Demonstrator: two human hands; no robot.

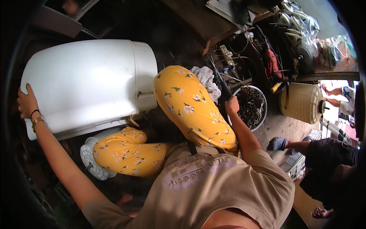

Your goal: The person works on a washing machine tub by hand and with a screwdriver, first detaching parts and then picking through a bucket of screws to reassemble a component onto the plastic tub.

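Note:
A large white plastic appliance shell (82, 84), which looks like a washing machine body, lies on its side in front of me at the left. My left hand (28, 103) grips its far left end, the thumb spread on the surface and the fingers bent over the edge. Beyond my right knee, my right hand (232, 105) is closed around a dark-handled tool (225, 90) that looks like a screwdriver. That hand is at the rim of a round bucket (263, 114) filled with small dark pieces, likely screws. The tool's tip is hard to make out.
A white rag (207, 82) lies beside my knee. Beyond are a power strip (227, 54), cables and a red power drill (271, 63). A cream ribbed tub (301, 102) lies on the right, near another person's sandalled foot (278, 144). A wooden table (221, 36) stands ahead.

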